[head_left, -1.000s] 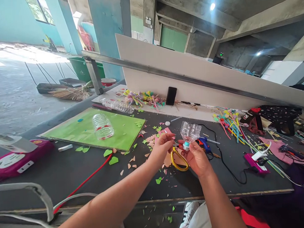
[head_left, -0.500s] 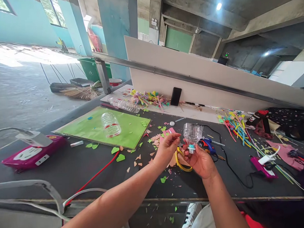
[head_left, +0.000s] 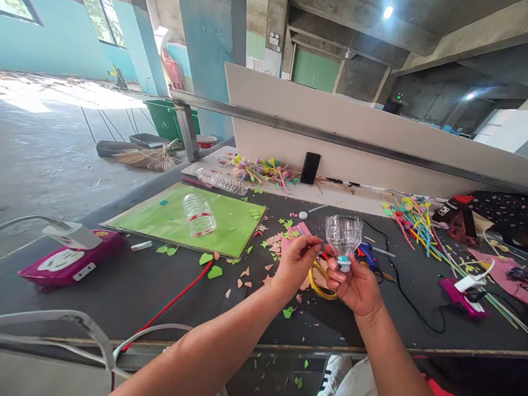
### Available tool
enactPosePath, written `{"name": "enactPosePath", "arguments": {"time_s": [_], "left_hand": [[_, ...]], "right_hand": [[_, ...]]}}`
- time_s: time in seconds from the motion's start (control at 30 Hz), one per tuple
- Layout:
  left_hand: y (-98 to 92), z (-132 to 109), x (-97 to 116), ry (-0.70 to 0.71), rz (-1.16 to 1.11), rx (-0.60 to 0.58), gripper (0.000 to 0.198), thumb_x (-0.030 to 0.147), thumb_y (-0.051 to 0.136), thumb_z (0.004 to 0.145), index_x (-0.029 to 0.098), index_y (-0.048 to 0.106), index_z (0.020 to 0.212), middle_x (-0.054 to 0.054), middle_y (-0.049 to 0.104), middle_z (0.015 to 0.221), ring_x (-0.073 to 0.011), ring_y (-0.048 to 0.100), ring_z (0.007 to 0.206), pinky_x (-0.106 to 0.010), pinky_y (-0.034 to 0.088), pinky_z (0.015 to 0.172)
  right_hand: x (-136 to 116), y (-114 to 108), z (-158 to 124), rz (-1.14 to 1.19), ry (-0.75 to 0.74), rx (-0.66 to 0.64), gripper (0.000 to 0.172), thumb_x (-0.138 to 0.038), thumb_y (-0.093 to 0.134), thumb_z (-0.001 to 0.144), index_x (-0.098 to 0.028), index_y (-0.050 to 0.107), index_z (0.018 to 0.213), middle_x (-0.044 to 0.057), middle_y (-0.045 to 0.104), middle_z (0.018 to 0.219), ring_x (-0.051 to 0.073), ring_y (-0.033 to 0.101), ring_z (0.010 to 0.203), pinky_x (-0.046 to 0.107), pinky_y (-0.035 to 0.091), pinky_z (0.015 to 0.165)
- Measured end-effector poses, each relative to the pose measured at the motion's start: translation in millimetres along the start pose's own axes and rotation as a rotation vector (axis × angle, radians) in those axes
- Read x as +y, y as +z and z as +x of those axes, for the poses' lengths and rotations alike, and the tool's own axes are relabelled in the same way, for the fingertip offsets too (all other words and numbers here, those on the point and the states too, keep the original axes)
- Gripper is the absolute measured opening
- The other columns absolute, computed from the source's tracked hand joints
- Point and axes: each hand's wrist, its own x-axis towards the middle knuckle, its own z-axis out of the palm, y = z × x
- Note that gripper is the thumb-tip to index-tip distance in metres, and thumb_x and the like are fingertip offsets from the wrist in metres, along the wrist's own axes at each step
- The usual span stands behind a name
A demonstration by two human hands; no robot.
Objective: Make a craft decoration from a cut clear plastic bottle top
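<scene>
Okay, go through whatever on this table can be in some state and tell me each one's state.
bottle top, held cap down, cut rim up, cap on.
right hand, closed around its neck.
left hand, fingertips pinched beside it.
bottle body, lying on its side on the green sheet.
phone, propped upright, screen dark.
glue gun, lying down.
power strip, white adapter plugged in.

Clear plastic bottle top (head_left: 343,233), cut off with a zigzag edge. Upside down: small blue cap (head_left: 343,263) at the bottom, open end up. Held in the air, pinched at the cap by right hand (head_left: 358,287).
</scene>
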Motion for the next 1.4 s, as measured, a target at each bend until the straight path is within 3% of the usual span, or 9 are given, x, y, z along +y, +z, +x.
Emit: {"name": "enactPosePath", "arguments": {"time_s": [0.47, 0.63, 0.77, 0.9, 1.0, 1.2, 1.4], "left_hand": [[-3.0, 2, -2, 0.081, 0.188, -0.020, 0.001, 0.019, 0.062, 0.081, 0.019, 0.063, 0.080, -0.001, 0.061, 0.076, -0.0142, 0.056, 0.072, -0.024, 0.044, 0.067], [-3.2, 3, -10, 0.026, 0.159, 0.013, 0.005, 0.017, 0.063, 0.077, 0.019, 0.065, 0.081, 0.000, 0.061, 0.076, -0.0139, 0.056, 0.071, -0.024, 0.044, 0.068], [-2.4, 1, -5, -0.073, 0.037, 0.025, 0.024, 0.019, 0.066, 0.077, 0.019, 0.066, 0.101, -0.002, 0.063, 0.089, -0.0137, 0.057, 0.075, -0.025, 0.047, 0.072], [-1.0, -1, 9, -0.165, -0.147, -0.157, 0.048, 0.027, 0.072, 0.078, 0.019, 0.059, 0.123, -0.007, 0.066, 0.107, -0.0172, 0.062, 0.087, -0.027, 0.051, 0.076], [0.3, -1, 13, -0.203, -0.260, -0.258, 0.058, 0.033, 0.077, 0.076, 0.018, 0.055, 0.128, -0.010, 0.067, 0.110, -0.0202, 0.064, 0.092, -0.028, 0.053, 0.076], [0.8, 0, 8, -0.280, -0.322, -0.228, 0.061, 0.037, 0.083, 0.070, 0.018, 0.060, 0.124, -0.008, 0.071, 0.104, -0.0206, 0.066, 0.090, -0.030, 0.054, 0.079], [-1.1, -1, 8, -0.320, -0.383, -0.193, 0.081, 0.027, 0.088, 0.064, 0.023, 0.052, 0.136, -0.010, 0.064, 0.126, -0.0250, 0.062, 0.111, -0.037, 0.047, 0.099]], "right_hand": [[6, 4, 6, -0.122, -0.081, 0.002, 0.024, -0.037, 0.070, 0.086, -0.019, 0.070, 0.102, 0.004, 0.069, 0.088, 0.013, 0.057, 0.067, 0.030, 0.048, 0.070], [9, 3, 8, -0.181, -0.136, 0.029, 0.026, -0.034, 0.073, 0.083, -0.022, 0.070, 0.106, 0.003, 0.070, 0.090, 0.013, 0.059, 0.069, 0.027, 0.049, 0.069], [12, -2, 10, -0.244, -0.213, 0.082, 0.033, -0.032, 0.071, 0.087, -0.024, 0.067, 0.119, 0.003, 0.072, 0.099, 0.013, 0.062, 0.078, 0.024, 0.050, 0.074], [16, -7, 12, -0.350, -0.265, 0.149, 0.038, -0.035, 0.069, 0.088, -0.029, 0.063, 0.125, 0.003, 0.068, 0.124, 0.016, 0.065, 0.096, 0.028, 0.051, 0.081], [19, -7, 11, -0.452, -0.283, 0.177, 0.042, -0.038, 0.068, 0.089, -0.031, 0.060, 0.129, 0.002, 0.063, 0.134, 0.019, 0.064, 0.110, 0.031, 0.051, 0.089], [19, 0, 10, -0.586, -0.306, 0.234, 0.044, -0.042, 0.069, 0.087, -0.032, 0.060, 0.129, 0.002, 0.065, 0.130, 0.024, 0.060, 0.120, 0.038, 0.050, 0.097], [16, 10, 10, -0.607, -0.361, 0.207, 0.039, -0.038, 0.073, 0.084, -0.033, 0.065, 0.122, 0.001, 0.067, 0.127, 0.024, 0.059, 0.122, 0.037, 0.045, 0.106]]}}
